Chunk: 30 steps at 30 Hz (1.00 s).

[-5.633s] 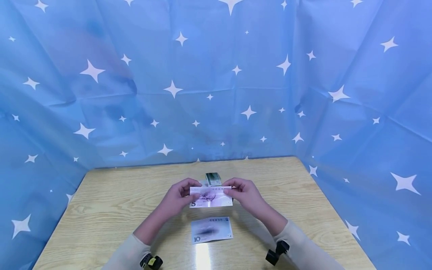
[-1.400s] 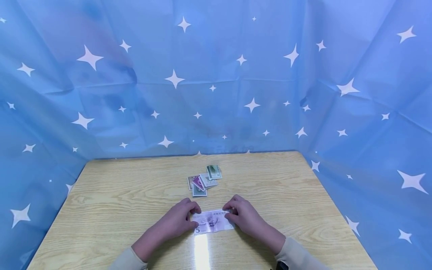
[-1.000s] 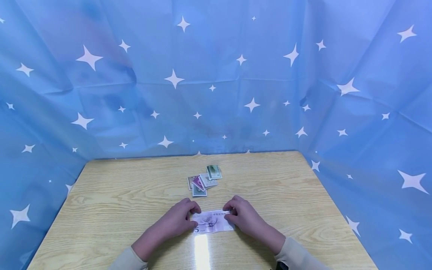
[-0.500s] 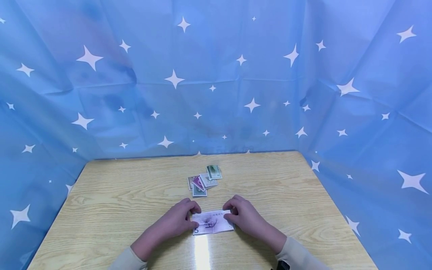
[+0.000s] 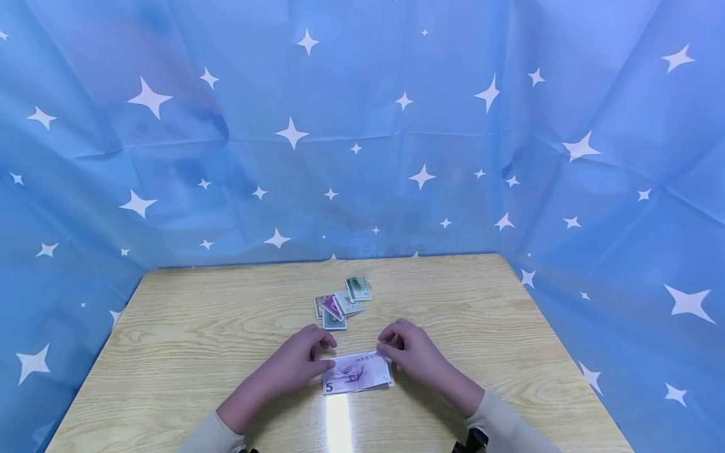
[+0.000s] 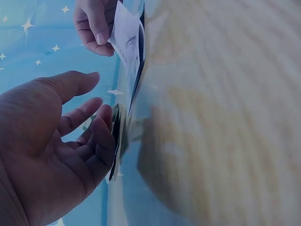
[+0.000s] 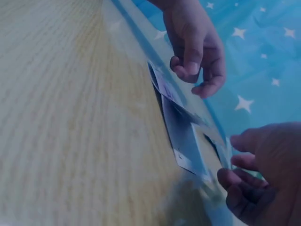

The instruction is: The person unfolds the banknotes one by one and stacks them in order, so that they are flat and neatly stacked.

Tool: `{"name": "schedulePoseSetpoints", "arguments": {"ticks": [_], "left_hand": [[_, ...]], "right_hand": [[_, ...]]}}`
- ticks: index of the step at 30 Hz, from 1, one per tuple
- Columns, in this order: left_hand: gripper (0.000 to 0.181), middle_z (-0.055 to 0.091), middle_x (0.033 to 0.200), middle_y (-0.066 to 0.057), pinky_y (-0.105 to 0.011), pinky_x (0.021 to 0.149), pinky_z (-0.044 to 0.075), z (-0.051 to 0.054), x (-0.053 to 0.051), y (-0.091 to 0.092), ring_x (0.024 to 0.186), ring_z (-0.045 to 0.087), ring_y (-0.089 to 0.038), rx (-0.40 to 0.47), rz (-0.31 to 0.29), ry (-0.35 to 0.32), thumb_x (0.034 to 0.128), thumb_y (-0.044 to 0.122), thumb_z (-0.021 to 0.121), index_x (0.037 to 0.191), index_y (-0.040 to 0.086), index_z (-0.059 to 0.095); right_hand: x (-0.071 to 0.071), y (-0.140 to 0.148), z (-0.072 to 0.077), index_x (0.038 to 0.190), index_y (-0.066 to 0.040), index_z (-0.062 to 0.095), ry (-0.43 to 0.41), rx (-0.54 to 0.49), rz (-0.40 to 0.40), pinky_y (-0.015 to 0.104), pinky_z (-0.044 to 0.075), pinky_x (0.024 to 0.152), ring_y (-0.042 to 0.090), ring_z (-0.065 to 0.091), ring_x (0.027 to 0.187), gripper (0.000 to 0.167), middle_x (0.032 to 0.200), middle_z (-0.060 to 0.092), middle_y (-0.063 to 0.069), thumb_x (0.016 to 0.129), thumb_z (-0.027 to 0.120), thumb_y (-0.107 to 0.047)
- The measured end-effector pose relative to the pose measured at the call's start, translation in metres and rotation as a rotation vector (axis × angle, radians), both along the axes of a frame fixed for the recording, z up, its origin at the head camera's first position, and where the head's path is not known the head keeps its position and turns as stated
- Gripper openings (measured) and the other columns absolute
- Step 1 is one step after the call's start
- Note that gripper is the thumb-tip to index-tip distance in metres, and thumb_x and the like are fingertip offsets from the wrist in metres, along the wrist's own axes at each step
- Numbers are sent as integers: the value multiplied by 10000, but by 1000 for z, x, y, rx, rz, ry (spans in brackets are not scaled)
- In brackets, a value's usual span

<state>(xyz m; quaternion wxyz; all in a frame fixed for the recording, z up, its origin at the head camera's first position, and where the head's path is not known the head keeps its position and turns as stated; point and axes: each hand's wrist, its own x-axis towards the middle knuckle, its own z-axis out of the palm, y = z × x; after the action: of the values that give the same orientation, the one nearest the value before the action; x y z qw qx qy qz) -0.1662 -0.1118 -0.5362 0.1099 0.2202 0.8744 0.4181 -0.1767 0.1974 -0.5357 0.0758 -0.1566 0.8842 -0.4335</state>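
Note:
A purple banknote [image 5: 354, 372] marked 5 lies on the table in the head view. The pale corner of another note [image 5: 392, 380] sticks out from under its right end, and the right wrist view shows the two notes slightly parted. By the upper left corner is my left hand [image 5: 294, 360], its thumb and fingers spread apart with nothing between them. My right hand [image 5: 416, 357] hovers at the upper right corner. Its fingers are loosely bent, and in the right wrist view no note shows between thumb and fingers.
Beyond the hands, several small notes overlap in a loose cluster: a green note [image 5: 359, 288], a pale note [image 5: 350, 303], a magenta note [image 5: 332, 307] and a grey-green note [image 5: 335, 321]. The wooden table [image 5: 215, 327] ends at a blue star-printed curtain [image 5: 362, 126].
Earlier both hands held the 5 note above a 10 note, then laid it on top and shifted it slightly left. Now both hands have let go and moved slightly up and outward.

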Motion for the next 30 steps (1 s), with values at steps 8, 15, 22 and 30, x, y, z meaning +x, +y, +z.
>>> {"name": "schedulePoseSetpoints", "arguments": {"ticks": [8, 15, 22, 30], "left_hand": [[224, 684, 1164, -89, -327, 816, 586, 9, -23, 3, 955, 641, -158, 83, 75, 43, 1016, 134, 797, 1224, 87, 728], [207, 679, 1121, -93, -363, 859, 588, 12, -62, 16, 976, 640, -158, 98, 153, 116, 997, 90, 809, 1186, 67, 728], [302, 657, 1223, -143, -469, 1017, 577, 10, -96, 30, 1174, 649, -271, 96, 178, 136, 1032, 130, 794, 1300, 32, 697], [443, 641, 1363, -115, -493, 1094, 544, 10, -127, 51, 1283, 627, -297, 42, 182, 199, 1009, 157, 832, 1412, 66, 672]], "right_hand": [[-22, 5, -2, 1066, -109, 748, -23, -80, -92, 289, 561, 580, 172, 645, 725, 82, 944, 660, 28, 1011, 808, -99], [-53, 4, -3, 1078, -95, 732, -3, -87, -151, 303, 567, 639, 193, 648, 789, 99, 966, 671, 45, 1013, 806, -86], [-84, 3, -9, 1129, -49, 730, 63, -86, -180, 333, 558, 732, 215, 637, 898, 141, 1054, 668, 56, 1023, 805, -103], [-110, -8, -5, 1252, 22, 698, 140, -98, -173, 477, 579, 920, 293, 657, 1087, 284, 1240, 682, 192, 1017, 809, -93]]}}
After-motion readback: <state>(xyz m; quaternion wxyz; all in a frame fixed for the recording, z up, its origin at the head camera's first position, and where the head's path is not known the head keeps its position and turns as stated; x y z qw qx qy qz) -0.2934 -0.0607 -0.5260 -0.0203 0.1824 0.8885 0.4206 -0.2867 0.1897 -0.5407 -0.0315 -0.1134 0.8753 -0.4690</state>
